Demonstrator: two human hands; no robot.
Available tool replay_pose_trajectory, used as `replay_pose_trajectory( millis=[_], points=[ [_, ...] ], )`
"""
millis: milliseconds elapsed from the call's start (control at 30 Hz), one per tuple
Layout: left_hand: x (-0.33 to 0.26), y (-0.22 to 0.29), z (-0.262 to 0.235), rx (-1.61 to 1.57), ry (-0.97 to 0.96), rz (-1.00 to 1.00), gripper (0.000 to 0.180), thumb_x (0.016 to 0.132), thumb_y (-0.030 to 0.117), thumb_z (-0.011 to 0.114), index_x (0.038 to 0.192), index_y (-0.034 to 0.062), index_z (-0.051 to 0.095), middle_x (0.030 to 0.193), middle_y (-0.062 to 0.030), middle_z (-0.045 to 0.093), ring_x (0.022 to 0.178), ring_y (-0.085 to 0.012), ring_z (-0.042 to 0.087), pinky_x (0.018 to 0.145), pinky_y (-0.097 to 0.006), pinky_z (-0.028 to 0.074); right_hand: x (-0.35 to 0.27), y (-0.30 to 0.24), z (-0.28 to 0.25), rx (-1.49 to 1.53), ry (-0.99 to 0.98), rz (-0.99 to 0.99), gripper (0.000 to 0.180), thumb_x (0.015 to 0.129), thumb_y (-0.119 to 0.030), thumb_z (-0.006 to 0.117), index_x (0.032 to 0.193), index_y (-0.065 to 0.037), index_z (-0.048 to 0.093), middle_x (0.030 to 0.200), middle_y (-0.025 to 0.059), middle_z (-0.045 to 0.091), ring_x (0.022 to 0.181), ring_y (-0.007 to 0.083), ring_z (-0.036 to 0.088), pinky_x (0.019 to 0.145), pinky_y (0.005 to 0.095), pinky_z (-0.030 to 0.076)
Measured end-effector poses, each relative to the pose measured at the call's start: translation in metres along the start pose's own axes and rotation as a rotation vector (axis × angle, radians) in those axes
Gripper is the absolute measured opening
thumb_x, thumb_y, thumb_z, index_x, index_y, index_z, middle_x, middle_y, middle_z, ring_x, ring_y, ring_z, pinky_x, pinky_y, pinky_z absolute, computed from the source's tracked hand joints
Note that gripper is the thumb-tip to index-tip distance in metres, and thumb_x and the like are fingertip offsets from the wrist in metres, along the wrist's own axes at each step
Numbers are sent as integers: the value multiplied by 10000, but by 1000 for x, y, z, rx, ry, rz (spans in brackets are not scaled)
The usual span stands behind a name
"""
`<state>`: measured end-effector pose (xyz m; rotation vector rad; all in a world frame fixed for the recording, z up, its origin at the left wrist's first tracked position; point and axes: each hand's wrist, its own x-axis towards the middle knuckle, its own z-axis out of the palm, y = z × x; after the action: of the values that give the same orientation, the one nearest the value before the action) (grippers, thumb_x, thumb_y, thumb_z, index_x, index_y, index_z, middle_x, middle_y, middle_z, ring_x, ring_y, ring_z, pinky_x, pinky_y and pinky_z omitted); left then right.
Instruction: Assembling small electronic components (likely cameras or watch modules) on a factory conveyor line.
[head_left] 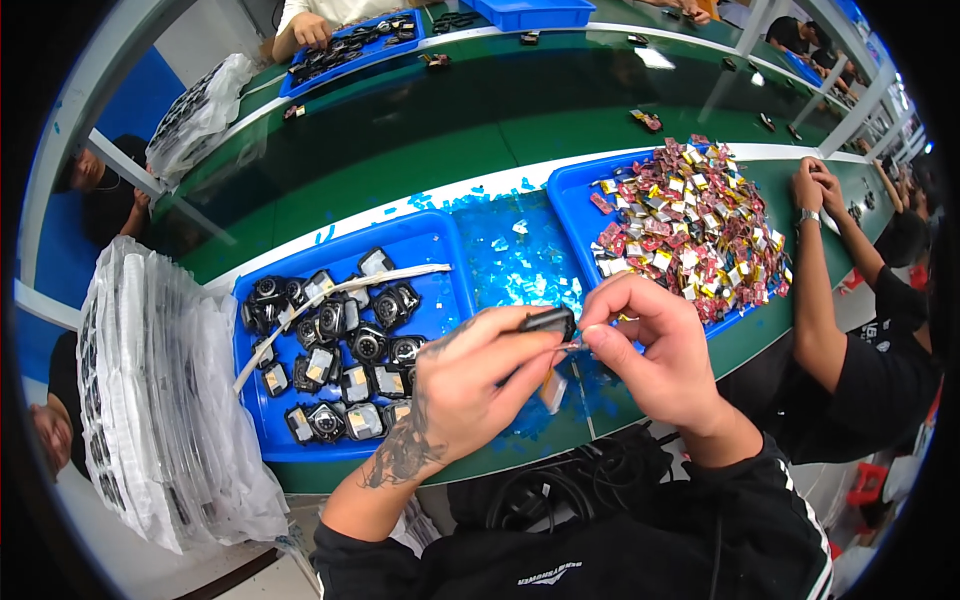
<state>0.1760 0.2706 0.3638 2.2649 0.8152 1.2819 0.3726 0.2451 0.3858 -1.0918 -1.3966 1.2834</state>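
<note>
My left hand [478, 372] is closed around a black smartwatch case [548, 322], held above the gap between two blue trays. A small white and yellow piece [552, 390] hangs below its fingertips; whether it is joined to the case I cannot tell. Thumb and forefinger of my right hand [650, 345] are pinched together at the case's lower edge, on something tiny and partly bluish. The left blue tray [450, 240] has several black watch cases [367, 343] in it, with a whitish strip [340, 288] lying across. Red, white and yellow small parts [690, 220] are heaped in the right blue tray [565, 190].
Blue film scraps [515, 250] litter the bench between the trays. A tall stack of plastic-wrapped trays [165, 400] stands at the left. Beyond the white rail runs a green conveyor belt [400, 130] with a few parts on it. Another person's hands [815, 185] work at the right.
</note>
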Motion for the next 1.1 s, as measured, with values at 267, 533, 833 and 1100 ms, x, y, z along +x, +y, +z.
replay_pose_trajectory(
  millis=[267,533,833,1100],
  points=[
    [-3,-2,3,-621,-95,-625,132,855,-7,680,972,-64,697,890,-62,638,810,-83,631,720,-215,546,-4,7,13,-99,73,-81,229,819,74,680,998,8,553,948,62,581,803,67,567,672,193,482],
    [-7,-3,13,-851,24,-636,346,887,-62,613,1232,-65,595,1171,-103,597,1088,-154,608,931,-267,521,3,27,16,-155,233,-177,282,807,41,716,1024,-4,540,870,25,594,639,6,480,531,151,374],
    [-8,-4,18,-843,31,-633,351,898,-78,585,1248,-45,589,1243,-130,589,1119,-175,600,947,-277,509,7,20,4,-227,193,-80,351,792,42,720,1065,-27,509,806,8,588,561,-18,399,472,158,292],
    [-9,-2,20,-908,189,-649,528,887,-86,579,1385,-13,419,1224,-168,593,1110,-202,614,934,-280,511,14,26,22,-282,209,-159,406,808,34,695,1167,-18,514,855,34,578,728,72,559,563,191,475]
  ],
)
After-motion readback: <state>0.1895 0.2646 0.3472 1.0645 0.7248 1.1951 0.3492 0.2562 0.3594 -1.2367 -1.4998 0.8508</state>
